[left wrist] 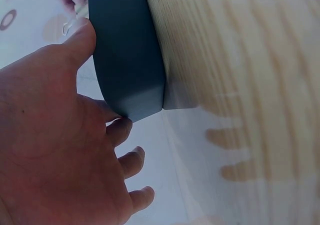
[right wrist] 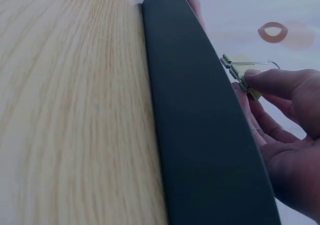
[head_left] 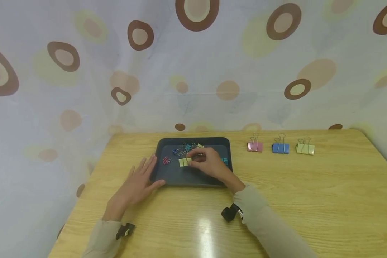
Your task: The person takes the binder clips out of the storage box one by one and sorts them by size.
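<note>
A dark tray (head_left: 171, 177) sits on the wooden table and holds several small binder clips. My right hand (head_left: 206, 163) reaches into the tray and pinches a yellow binder clip (head_left: 184, 162) by its wire handles; the right wrist view shows the yellow binder clip (right wrist: 252, 92) between the fingertips above the tray wall (right wrist: 200, 135). My left hand (head_left: 138, 182) lies flat with straight fingers against the tray's left front corner (left wrist: 135, 92). A pink clip (head_left: 166, 160), a blue clip (head_left: 176, 152) and a teal clip (head_left: 224, 161) lie in the tray.
Three larger binder clips stand in a row on the table right of the tray: pink (head_left: 254, 146), blue (head_left: 280, 148), yellow (head_left: 305, 148). A patterned curtain hangs behind the table. Bare wood (head_left: 309, 190) stretches in front and to the right.
</note>
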The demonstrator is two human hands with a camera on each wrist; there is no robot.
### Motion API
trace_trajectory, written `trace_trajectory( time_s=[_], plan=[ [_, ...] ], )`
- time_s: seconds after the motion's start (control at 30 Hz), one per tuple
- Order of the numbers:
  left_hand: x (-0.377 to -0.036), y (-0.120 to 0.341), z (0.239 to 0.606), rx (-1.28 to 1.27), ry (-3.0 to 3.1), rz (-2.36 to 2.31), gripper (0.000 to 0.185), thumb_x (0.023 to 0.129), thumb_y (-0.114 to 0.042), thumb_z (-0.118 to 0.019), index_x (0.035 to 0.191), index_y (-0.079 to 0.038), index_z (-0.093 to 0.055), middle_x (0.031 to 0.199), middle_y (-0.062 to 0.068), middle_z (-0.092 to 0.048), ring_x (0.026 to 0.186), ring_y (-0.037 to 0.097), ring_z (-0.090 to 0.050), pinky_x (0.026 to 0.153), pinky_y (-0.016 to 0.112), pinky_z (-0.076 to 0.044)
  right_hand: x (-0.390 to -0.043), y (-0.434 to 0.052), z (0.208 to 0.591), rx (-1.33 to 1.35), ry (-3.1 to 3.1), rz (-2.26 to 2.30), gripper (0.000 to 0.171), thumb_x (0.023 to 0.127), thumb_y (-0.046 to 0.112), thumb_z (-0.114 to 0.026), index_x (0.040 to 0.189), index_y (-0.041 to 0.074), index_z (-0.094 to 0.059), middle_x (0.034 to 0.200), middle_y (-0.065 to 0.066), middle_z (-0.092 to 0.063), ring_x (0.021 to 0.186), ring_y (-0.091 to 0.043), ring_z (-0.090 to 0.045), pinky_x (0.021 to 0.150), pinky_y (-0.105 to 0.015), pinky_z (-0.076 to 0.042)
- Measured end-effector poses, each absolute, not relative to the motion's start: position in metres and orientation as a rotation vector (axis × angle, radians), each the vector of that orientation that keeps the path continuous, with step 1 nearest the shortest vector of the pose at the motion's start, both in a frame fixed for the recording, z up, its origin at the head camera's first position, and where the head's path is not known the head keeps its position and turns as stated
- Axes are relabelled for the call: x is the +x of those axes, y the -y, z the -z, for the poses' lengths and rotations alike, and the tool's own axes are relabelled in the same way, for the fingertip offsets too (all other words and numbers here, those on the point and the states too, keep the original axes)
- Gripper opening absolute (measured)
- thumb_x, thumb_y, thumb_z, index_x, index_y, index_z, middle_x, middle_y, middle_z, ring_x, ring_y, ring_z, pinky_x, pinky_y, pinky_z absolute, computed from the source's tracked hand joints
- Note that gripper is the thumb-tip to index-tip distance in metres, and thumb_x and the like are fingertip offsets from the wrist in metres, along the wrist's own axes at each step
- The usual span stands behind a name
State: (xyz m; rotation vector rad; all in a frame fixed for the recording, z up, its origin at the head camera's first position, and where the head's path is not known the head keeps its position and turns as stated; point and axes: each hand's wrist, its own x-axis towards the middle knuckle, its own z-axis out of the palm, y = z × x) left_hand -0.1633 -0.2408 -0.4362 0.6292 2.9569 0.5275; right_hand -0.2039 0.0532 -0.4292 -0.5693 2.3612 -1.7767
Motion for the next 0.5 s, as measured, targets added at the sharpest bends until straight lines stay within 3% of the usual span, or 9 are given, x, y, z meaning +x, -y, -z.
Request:
trace_trajectory(
  time_s=[0.5],
  plan=[
    [-0.162,0.241,0.433,0.631,-2.946,-0.517,0.091,0.102,-0.059,-0.053,0.165,-0.005,-0.014,0.172,0.009,-0.01,0.155,0.042,-0.01,0.121,0.068,-0.008,-0.191,-0.086,0.417,-0.683,-2.5,1.785,0.018,0.092,0.008,-0.078,0.11,0.005,-0.077,0.112,-0.01,-0.074,0.092,-0.023,-0.075,0.08,-0.034,-0.061]
  ],
)
